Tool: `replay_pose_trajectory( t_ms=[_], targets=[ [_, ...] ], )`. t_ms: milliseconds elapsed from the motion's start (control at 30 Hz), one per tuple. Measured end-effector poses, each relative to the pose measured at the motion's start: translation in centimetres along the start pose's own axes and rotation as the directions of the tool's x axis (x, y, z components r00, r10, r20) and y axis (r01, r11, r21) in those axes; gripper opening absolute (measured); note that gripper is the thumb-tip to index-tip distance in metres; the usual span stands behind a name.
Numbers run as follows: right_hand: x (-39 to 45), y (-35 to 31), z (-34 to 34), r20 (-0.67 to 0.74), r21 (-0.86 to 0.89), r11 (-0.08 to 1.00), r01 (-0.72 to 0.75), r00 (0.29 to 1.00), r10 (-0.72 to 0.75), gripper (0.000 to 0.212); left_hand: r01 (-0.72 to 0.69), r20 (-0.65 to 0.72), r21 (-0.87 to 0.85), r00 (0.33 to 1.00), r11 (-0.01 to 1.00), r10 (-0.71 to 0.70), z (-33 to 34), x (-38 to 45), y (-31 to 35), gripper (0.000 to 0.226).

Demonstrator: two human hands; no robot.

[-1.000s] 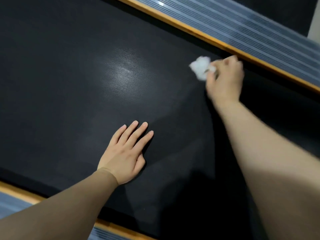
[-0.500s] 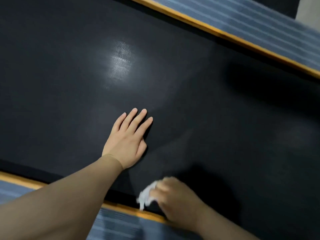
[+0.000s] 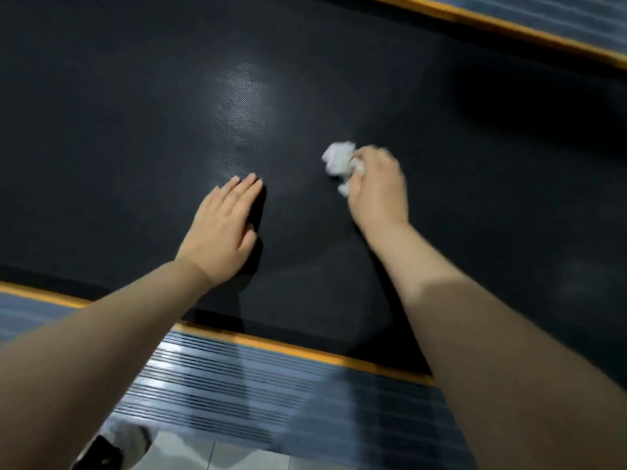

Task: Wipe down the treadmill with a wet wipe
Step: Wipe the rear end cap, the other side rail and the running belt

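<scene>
Mid-wipe on the black treadmill belt (image 3: 339, 79), which fills the middle of the frame between two orange-edged ribbed side rails (image 3: 258, 378). Left hand (image 3: 222, 228) flat on the belt at centre left, fingers straight and together, holding nothing, only bracing. Right hand (image 3: 378, 188) at centre right, fingers curled round a crumpled white wet wipe (image 3: 339, 159) that sticks out toward the upper left of the fist and touches the belt. Both hands well apart.

To do this step well, probably best to open the wipe wider so more cloth meets the surface, press evenly, and pass in straight overlapping strokes from rail to rail. Keep the left hand off fresh strokes, or finger marks may stay. Afterwards, likely the ribbed rails too.
</scene>
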State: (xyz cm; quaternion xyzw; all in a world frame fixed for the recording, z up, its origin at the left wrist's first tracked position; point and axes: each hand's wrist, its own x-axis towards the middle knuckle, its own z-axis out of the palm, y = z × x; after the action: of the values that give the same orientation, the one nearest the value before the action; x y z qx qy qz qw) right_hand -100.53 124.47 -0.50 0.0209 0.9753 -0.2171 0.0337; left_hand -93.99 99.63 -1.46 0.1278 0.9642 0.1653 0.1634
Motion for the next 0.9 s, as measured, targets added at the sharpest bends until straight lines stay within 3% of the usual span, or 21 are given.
replay_pose_trajectory(
  t_ms=[33,100,200,233,333,367,400,433,467,500,533,567,600,633,667,733,767,833,867,900],
  targets=[
    [-3.1,-0.7,0.6,0.071,0.054,0.988,0.146,0.986,-0.15,0.026,-0.016,0.026,0.044,1.0,0.999,0.015,-0.3,-0.6,-1.2,0.072],
    [-10.8,-0.9,1.0,0.24,0.118,0.914,0.389,0.882,-0.407,0.024,-0.057,0.075,0.093,0.996,0.994,0.05,-0.9,-1.3,-2.6,0.071],
    [-17.3,1.1,0.7,0.313,0.176,0.816,0.55,0.754,-0.577,0.019,-0.088,0.08,0.112,0.994,0.99,0.079,-1.7,-0.5,-2.8,0.069],
    [-16.9,1.5,0.7,0.345,0.183,0.751,0.634,0.674,-0.653,0.017,-0.101,0.07,0.118,0.993,0.988,0.094,-2.0,0.3,-2.8,0.07],
    [-11.2,0.9,0.4,0.496,0.207,0.385,0.899,0.242,-0.834,0.013,-0.129,0.036,0.161,0.992,0.978,0.125,-3.0,4.8,-3.4,0.071],
    [-8.3,0.5,0.4,0.495,0.185,0.324,0.928,0.197,-0.846,0.012,-0.118,0.008,0.177,0.993,0.977,0.119,-3.3,6.7,-3.5,0.071],
    [-5.4,0.5,0.6,0.457,0.125,0.337,0.933,0.247,-0.855,0.012,-0.104,-0.019,0.181,0.994,0.978,0.109,-3.4,8.4,-3.4,0.07],
    [-2.1,0.6,0.4,0.402,0.039,0.435,0.9,0.384,-0.831,0.011,-0.09,-0.044,0.177,0.994,0.98,0.099,-3.3,9.8,-3.4,0.069],
    [1.2,0.9,0.1,0.31,-0.065,0.596,0.801,0.584,-0.75,0.01,-0.075,-0.063,0.172,0.994,0.982,0.087,-3.0,10.5,-3.3,0.068],
    [4.5,1.5,-0.6,0.19,-0.164,0.775,0.61,0.79,-0.582,0.011,-0.061,-0.085,0.179,0.993,0.982,0.077,-2.6,10.8,-3.3,0.066],
    [7.3,2.4,-1.4,0.068,-0.212,0.912,0.352,0.936,-0.345,0.015,-0.052,-0.11,0.192,0.991,0.98,0.074,-2.1,10.8,-3.3,0.065],
    [9.6,3.5,-2.1,-0.044,-0.207,0.973,0.106,0.992,-0.117,0.018,-0.049,-0.135,0.2,0.988,0.978,0.077,-1.9,10.8,-3.4,0.064],
    [11.0,4.2,-2.3,-0.123,-0.174,0.983,-0.066,0.991,0.045,0.019,-0.047,-0.145,0.197,0.986,0.979,0.076,-1.8,10.8,-3.5,0.063],
    [11.5,4.1,-2.2,-0.17,-0.141,0.981,-0.132,0.98,0.107,0.019,-0.048,-0.14,0.193,0.987,0.98,0.076,-1.9,10.8,-3.5,0.063],
    [11.0,3.6,-1.6,-0.189,-0.115,0.989,-0.089,0.98,0.066,0.019,-0.048,-0.128,0.196,0.989,0.979,0.074,-2.1,10.7,-3.5,0.064],
    [7.4,2.1,-0.4,-0.081,-0.064,0.976,0.206,0.974,-0.211,0.017,-0.039,-0.119,0.207,0.991,0.978,0.065,-2.3,10.8,-3.4,0.065],
    [4.7,1.2,-0.1,0.067,-0.047,0.92,0.39,0.92,-0.386,0.014,-0.039,-0.115,0.209,0.991,0.977,0.064,-2.4,10.9,-3.3,0.065],
    [-1.1,0.2,-0.3,0.422,0.007,0.739,0.673,0.668,-0.613,0.013,-0.038,-0.1,0.198,0.993,0.98,0.058,-2.5,10.9,-3.3,0.065],
    [-2.4,0.3,-0.5,0.499,0.041,0.669,0.742,0.565,-0.657,0.016,-0.034,-0.101,0.193,0.993,0.981,0.054,-2.5,10.9,-3.3,0.065],
    [-1.9,0.9,-0.7,0.506,0.063,0.623,0.779,0.513,-0.693,0.018,-0.029,-0.104,0.192,0.993,0.981,0.05,-2.6,10.8,-3.3,0.065]
  ],
)
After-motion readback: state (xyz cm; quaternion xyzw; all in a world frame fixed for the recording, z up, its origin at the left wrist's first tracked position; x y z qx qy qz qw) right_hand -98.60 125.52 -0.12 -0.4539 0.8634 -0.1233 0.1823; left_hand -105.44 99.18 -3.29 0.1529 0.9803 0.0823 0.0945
